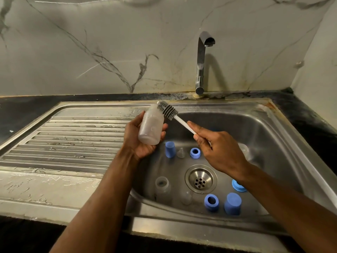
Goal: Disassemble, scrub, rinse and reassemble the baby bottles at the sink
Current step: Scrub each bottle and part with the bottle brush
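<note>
The left hand (140,137) grips a frosted clear plastic bottle body (151,125), tilted, above the stainless steel sink (269,125). The right hand (218,152) holds a white-handled grey bristle brush (168,111), its bristles at the bottle's mouth. Blue caps, blue rings and clear parts lie in the basin.

No text, label, brand, number or sign can be read anywhere in the view. The frosted bottle (151,125) shows faint raised marks on its side, too blurred to make out.
</note>
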